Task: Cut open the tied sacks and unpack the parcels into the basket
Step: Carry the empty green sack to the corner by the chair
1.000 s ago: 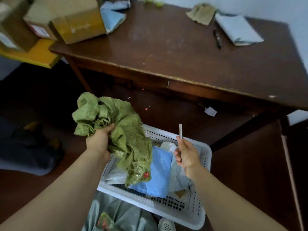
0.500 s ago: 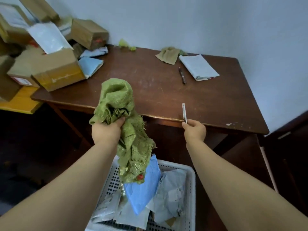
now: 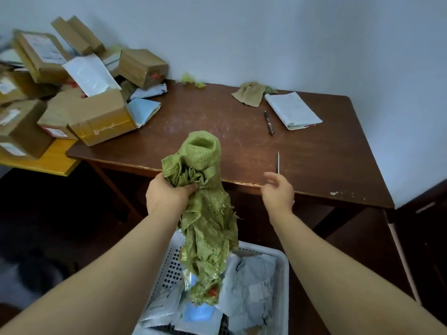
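Near centre: left grip [image 3: 169,194] clenched round crumpled green woven sack [image 3: 208,213], held at near edge of dark brown wooden surface [image 3: 242,141]. Sack's lower end hangs into white perforated plastic basket [image 3: 286,274], over grey and blue plastic-wrapped parcels [image 3: 254,286] lying inside. To right, right grip [image 3: 278,192] released, fingers loosely spread, holding nothing. Thin silver blade [image 3: 278,163] lies on surface just beyond its fingertips; contact unclear. Far right: black pen [image 3: 269,122], white notebook [image 3: 292,110]. Far left: brown cardboard boxes [image 3: 101,119].
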Motion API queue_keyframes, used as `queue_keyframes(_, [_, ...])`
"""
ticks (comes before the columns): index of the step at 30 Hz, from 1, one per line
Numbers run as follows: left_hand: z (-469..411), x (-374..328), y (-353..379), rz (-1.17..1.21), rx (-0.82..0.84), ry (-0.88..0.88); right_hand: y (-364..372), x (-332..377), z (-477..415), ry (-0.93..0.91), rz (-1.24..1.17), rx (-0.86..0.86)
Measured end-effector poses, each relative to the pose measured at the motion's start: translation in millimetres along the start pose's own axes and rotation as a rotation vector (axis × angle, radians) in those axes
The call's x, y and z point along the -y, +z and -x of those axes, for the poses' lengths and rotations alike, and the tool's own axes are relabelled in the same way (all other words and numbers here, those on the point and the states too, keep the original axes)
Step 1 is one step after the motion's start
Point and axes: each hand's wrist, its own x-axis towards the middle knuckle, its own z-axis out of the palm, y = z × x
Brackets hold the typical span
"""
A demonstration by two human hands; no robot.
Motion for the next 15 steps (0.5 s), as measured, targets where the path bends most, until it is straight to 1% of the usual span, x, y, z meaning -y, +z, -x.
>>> queue_keyframes(2, [8,-1,-6,-0.018,0.028,0.018,4,19,29,-0.143,-0.125,0.213])
queue_keyframes(4, [17,-2,-15,-0.028,0.065,0.038,4,38,57,-0.394,-0.081,0.372])
queue_keyframes(6, [27,-1,-27,-0.012,0.111,0.036,3,53,82,-0.656,0.052,0.499])
queue_keyframes(8, [36,-1,-46,0.014,0.163,0.036,3,65,102,-0.832,0.295,0.622])
queue_keyframes(10, [46,-1,-66,0.06,0.239,0.043,2,77,120,-0.869,0.632,0.692])
queue_keyframes(12, [57,-3,-87,0.092,0.326,0.047,2,86,136,-0.855,0.894,0.694])
queue_keyframes(15, [76,-9,-116,0.098,0.468,0.073,2,98,162,-0.827,1.1,0.609])
